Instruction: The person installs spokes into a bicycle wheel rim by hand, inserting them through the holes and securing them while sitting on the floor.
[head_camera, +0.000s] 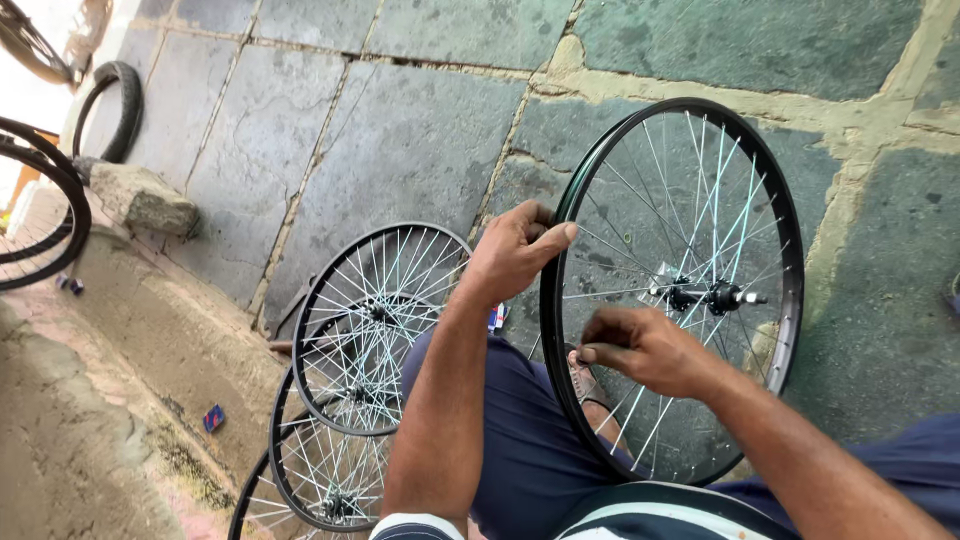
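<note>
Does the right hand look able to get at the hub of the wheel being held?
Probably yes. The right hand is already among the spokes, close beside the hub, with only thin spokes between them. The left hand grips the rim, holding the wheel upright.

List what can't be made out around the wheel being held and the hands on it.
Head view only:
- Right hand: its curled fingers hide whatever they pinch at the spokes.
- Left hand: its fingertips are hidden behind the black rim.
- Held wheel's bottom: hidden by the person's lap and shirt.
- Stacked wheels: the lowest is cut off by the bottom edge.
- Small blue object on the ground: too small to identify.
</note>
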